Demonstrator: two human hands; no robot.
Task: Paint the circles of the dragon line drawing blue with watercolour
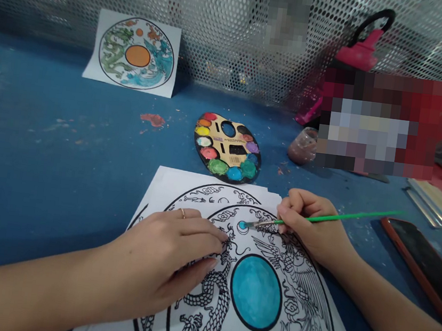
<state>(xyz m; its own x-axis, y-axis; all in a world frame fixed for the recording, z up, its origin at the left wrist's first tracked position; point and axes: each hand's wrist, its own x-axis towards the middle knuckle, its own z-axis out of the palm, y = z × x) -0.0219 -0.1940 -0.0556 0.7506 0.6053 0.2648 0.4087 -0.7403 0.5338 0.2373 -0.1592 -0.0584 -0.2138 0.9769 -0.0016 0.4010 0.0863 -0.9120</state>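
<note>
The fingers of my right hand (312,228) pinch the brush (343,218), surely light and stiff, near its bristles; my left hand (160,265), open and flat, presses the thin paper (166,180).

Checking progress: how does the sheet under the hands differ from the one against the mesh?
The near sheet lies flat on the table; the far sheet leans on the mesh. The near sheet has only a centre disc and a small dot painted, both blue; the far sheet is coloured all over, with an orange centre. Both bear a round design.
</note>
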